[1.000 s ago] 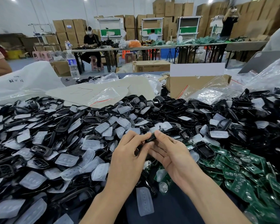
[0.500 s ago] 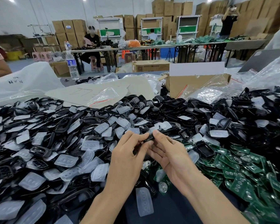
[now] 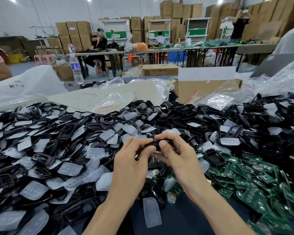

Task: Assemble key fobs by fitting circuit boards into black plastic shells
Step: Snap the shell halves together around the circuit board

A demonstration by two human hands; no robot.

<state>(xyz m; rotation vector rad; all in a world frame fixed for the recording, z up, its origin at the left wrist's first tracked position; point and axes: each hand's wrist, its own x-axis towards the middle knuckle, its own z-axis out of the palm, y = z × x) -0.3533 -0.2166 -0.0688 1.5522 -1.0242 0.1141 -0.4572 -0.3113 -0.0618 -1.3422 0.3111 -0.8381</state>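
Both hands meet above the middle of the table and hold one black key fob shell (image 3: 157,142) between them. My left hand (image 3: 132,160) pinches its left end with thumb and fingers. My right hand (image 3: 175,153) grips its right end, thumb on the near side and fingers curled over the top. Whether a circuit board sits inside the shell is hidden by my fingers. Green circuit boards (image 3: 249,180) lie heaped to the right. Black shells (image 3: 182,116) and translucent button pads (image 3: 70,168) cover the table all around.
A loose button pad (image 3: 151,212) lies on the dark table surface (image 3: 185,219) between my forearms. A cardboard box (image 3: 202,89), plastic bags (image 3: 224,99) and a water bottle (image 3: 76,68) stand behind the piles. Other people work at tables far behind.
Both hands have shifted their grip on the shell: the right thumb now lies on its near side and the fingers curl further over it. The hands stay in the same place.
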